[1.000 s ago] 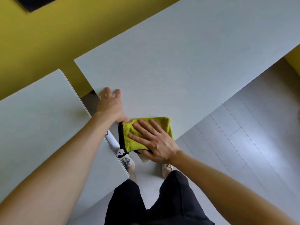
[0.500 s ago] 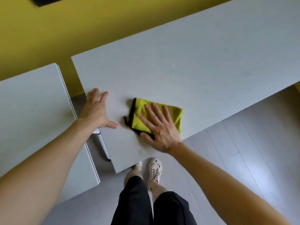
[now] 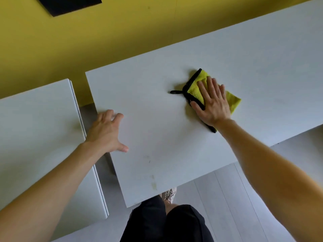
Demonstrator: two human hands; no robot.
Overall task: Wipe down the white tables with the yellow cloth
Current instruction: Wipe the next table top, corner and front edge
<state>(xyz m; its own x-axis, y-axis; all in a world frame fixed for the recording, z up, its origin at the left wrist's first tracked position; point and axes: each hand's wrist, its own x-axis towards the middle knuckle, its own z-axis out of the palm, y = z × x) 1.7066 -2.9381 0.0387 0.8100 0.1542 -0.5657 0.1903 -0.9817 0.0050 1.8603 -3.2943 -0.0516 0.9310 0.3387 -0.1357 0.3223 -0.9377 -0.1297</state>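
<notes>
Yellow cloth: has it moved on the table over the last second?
Yes. The cloth, pressed flat under the right hand, has slid rightward and farther in along the table, away from its near left corner where it started.

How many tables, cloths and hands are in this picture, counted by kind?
Tables: 2, the long white table and the smaller white table
Cloths: 1, the yellow cloth
Hands: 2, the left hand and the right hand
Total: 5
</notes>
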